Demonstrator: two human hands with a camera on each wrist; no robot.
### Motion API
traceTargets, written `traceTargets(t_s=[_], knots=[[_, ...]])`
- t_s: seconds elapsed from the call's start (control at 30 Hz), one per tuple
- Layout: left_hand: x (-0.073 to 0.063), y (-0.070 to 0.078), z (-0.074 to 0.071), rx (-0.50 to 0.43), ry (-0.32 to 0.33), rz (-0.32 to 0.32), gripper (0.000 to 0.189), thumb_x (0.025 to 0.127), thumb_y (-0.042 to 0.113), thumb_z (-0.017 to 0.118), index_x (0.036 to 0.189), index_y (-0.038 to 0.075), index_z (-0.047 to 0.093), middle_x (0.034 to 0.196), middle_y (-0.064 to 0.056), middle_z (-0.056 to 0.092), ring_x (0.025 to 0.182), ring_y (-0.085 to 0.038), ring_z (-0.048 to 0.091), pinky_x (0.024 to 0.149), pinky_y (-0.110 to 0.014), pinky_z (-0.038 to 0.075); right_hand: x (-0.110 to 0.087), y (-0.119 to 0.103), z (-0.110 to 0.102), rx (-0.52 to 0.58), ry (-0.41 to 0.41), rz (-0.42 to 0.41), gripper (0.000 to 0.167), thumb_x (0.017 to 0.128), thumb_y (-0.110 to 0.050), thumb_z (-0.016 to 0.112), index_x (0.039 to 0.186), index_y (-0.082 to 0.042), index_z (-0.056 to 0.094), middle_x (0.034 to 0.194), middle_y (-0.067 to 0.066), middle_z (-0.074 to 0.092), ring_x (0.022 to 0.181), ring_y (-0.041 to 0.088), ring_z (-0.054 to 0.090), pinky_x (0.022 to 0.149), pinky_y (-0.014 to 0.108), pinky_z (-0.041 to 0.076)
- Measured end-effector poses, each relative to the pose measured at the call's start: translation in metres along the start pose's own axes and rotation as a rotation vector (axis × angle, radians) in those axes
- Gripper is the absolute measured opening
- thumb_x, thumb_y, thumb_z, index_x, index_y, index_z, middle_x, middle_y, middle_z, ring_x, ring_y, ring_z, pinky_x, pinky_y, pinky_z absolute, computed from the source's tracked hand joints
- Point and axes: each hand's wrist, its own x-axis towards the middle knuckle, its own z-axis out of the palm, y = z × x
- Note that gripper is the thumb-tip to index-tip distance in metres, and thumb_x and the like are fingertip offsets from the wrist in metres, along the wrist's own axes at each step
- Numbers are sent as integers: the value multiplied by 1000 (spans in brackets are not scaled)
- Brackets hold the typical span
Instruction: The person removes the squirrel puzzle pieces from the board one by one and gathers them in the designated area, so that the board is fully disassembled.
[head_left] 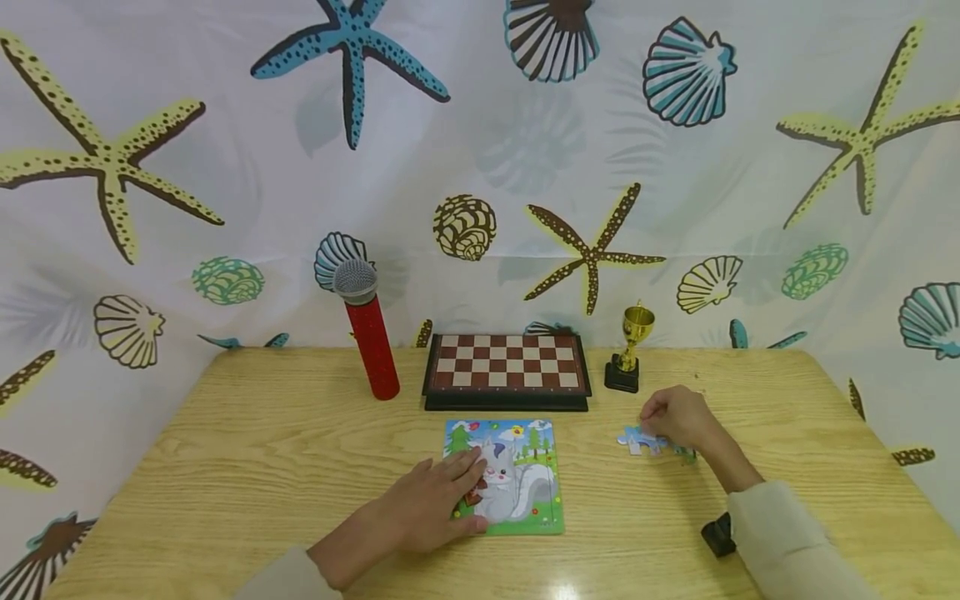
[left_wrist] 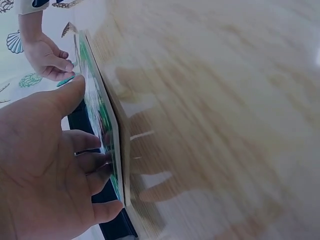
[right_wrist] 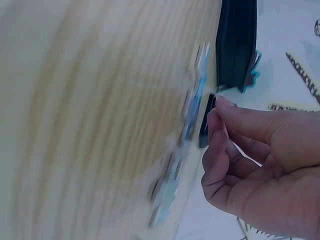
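A jigsaw puzzle [head_left: 517, 492] with a grey squirrel picture lies flat in a thin board tray on the table. My left hand [head_left: 431, 504] rests on its left side, fingers extended over the picture. In the left wrist view the puzzle's edge [left_wrist: 111, 125] runs beside those fingers. Further right, my right hand [head_left: 681, 417] is over loose puzzle pieces [head_left: 636, 440], its thumb and index fingertip meeting. From the right wrist the loose pieces [right_wrist: 172, 180] show nearly edge-on and blurred. Whether a piece is between the fingertips is not discernible.
Behind the puzzle stands a brown-and-white chessboard case [head_left: 508, 367]. A red microphone [head_left: 372, 342] stands upright to its left, a small gold trophy [head_left: 633, 329] on a black base to its right. A patterned cloth [head_left: 420, 275] hangs behind the wooden table [head_left: 262, 450].
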Motion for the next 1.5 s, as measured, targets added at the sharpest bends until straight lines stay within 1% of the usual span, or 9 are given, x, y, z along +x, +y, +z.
traceTargets(t_s=[0.17,0.3,0.6,0.67,0.87,1.0,1.17,1.33,1.5], knots=[[-1,-2,0,1,17,14,73,93,56,47,148,11,33,157,-7,27,145,-25,27,112,-57,27,6,-22,12,15,-16,-48,5,84,-5,69,84,0,69,74,7,67,62,11,57,58,25,46],[-3,-2,0,-3,24,26,72,93,55,47,148,10,34,157,-7,28,144,-26,27,112,-57,27,11,-43,25,61,-42,-64,4,85,-6,69,84,-2,68,76,6,66,64,11,56,58,25,45],[-14,4,-2,-13,-27,18,72,93,56,46,148,11,34,157,-4,27,145,-25,27,112,-57,26,25,-89,65,145,-62,-141,10,84,-8,71,90,0,69,83,8,69,74,14,62,64,24,49],[-16,5,-2,-12,-36,15,72,93,57,46,148,12,33,157,-3,27,145,-25,26,112,-57,26,28,-98,71,174,-60,-135,11,83,-8,72,90,-1,69,83,8,69,74,14,63,63,24,49],[-20,3,2,-12,-37,4,73,92,58,47,148,12,34,156,-4,29,144,-25,27,111,-58,28,34,-124,92,188,-84,-115,13,81,-10,75,90,-3,70,80,4,69,70,10,61,59,20,47],[-22,2,4,-14,-41,5,72,93,57,47,148,12,34,157,-5,28,144,-25,27,111,-58,28,36,-132,105,218,-122,-127,12,82,-9,73,91,-2,70,78,5,70,65,8,61,55,19,46],[-23,2,5,-24,-39,17,73,93,57,46,148,12,33,157,-5,27,144,-26,27,110,-59,28,36,-138,111,264,-155,-130,10,82,-7,73,89,0,70,77,7,71,65,8,62,55,20,48],[-23,0,6,-27,-36,19,72,93,56,46,148,11,34,157,-5,27,144,-26,28,110,-58,28,36,-142,114,272,-156,-108,9,82,-5,72,89,1,70,76,8,72,66,9,63,55,20,48],[-23,-1,7,-38,-37,8,73,93,57,45,148,11,33,157,-4,26,144,-25,27,111,-57,27,38,-144,116,275,-157,-62,14,82,-6,72,94,1,69,77,7,71,65,9,63,56,20,48]])
